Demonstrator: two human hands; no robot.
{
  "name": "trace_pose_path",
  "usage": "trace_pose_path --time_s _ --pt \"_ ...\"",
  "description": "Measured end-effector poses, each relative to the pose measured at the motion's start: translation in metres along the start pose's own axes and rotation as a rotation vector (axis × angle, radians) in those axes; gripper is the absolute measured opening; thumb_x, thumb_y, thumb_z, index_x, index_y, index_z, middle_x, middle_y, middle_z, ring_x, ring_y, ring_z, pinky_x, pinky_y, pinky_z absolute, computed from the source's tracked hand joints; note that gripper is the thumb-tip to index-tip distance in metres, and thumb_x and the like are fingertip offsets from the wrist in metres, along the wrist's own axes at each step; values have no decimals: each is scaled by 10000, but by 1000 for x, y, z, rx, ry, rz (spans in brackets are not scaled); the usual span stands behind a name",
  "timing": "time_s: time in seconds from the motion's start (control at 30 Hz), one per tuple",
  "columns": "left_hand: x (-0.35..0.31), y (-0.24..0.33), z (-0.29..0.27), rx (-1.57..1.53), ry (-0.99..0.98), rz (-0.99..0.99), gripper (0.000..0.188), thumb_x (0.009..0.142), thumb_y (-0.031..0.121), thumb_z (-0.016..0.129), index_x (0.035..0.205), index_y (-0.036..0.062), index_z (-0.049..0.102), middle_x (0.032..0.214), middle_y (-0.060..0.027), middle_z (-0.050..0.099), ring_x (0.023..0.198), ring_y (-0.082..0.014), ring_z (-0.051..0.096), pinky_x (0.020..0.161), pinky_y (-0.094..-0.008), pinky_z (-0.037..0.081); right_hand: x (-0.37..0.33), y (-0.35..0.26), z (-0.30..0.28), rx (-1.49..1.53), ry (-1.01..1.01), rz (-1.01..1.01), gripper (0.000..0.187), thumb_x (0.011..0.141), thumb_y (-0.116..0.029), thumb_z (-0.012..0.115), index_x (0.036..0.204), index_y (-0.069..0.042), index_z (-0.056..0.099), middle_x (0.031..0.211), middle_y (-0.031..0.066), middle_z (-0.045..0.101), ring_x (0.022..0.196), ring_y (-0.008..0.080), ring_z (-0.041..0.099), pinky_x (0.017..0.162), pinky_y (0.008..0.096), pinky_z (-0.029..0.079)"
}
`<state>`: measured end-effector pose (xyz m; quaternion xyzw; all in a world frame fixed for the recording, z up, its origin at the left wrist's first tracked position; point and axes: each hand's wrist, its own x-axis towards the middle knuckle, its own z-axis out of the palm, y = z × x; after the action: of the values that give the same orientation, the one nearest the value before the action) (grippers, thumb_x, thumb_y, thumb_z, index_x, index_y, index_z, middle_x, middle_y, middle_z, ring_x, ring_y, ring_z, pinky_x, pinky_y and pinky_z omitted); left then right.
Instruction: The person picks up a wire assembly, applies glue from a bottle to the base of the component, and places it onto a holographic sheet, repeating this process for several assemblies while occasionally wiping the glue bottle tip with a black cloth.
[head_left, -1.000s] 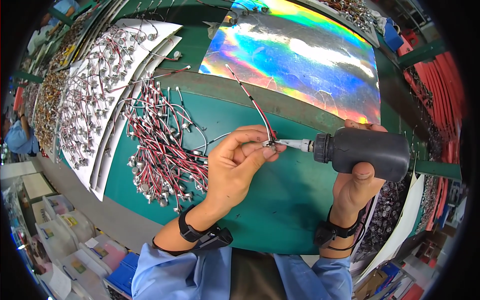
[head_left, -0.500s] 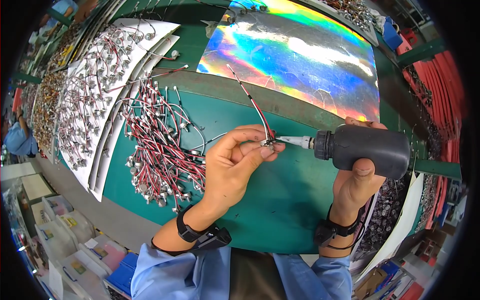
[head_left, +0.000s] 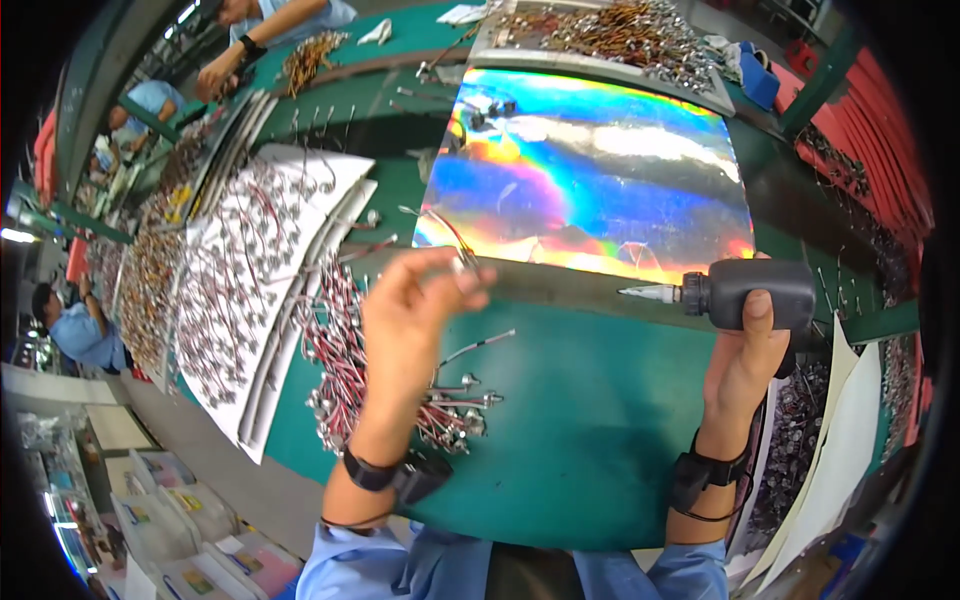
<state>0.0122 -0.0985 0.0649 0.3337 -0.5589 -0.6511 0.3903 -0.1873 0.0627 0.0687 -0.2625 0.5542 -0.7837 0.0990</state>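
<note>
Between the thumb and fingers of my left hand [head_left: 410, 305] is a small metal component with red, white and black wires [head_left: 452, 232], raised near the lower left corner of a shiny rainbow-coloured sheet [head_left: 590, 180]. My right hand [head_left: 745, 365] grips a black squeeze bottle [head_left: 765, 292] lying sideways, its pale pointed nozzle [head_left: 652, 292] toward the left. Nozzle and component are well apart. Beneath and beside my left forearm lies a heap of similar wired components [head_left: 335, 335] on the green mat [head_left: 580, 420]. The fingers of my left hand are partly blurred.
White sheets [head_left: 300, 170] covered with rows of wired components stand at the left. A tray of copper-coloured parts [head_left: 600, 45] lies at the far side. Red panels [head_left: 870, 140] and a green post [head_left: 825, 80] border the right. Other people [head_left: 290, 20] work at the far left.
My left hand has moved left and away from the nozzle with the wired component. The bottle in my right hand has shifted slightly right. The view has tilted to show more of the far side.
</note>
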Motion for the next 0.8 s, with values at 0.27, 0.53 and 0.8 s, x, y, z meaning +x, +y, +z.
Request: trace_pose_path --time_s 0.27,0.53,0.8 --pt "229 2 19 523 174 87 173 675 154 657 779 17 640 682 -61 628 642 -163 603 552 -249 448 13 -6 -21 56 28 -15 501 813 -278 563 1157 34 375 1014 133 508 986 222 499 870 328 387" --pt "319 -89 83 1231 51 292 217 616 273 645 760 113 674 803 -96 641 753 -275 611 662 -356 478 28 2 -38 59 80 33 487 820 -263 549 1173 18 366 1076 116 471 1001 229 493 899 341 360" --pt "310 -93 93 1176 7 158 228 631 291 635 797 139 675 800 -96 639 781 -268 605 698 -344 480 32 -3 -41 53 136 -1 496 821 -275 550 1174 19 362 1078 116 469 997 232 496 894 338 365"
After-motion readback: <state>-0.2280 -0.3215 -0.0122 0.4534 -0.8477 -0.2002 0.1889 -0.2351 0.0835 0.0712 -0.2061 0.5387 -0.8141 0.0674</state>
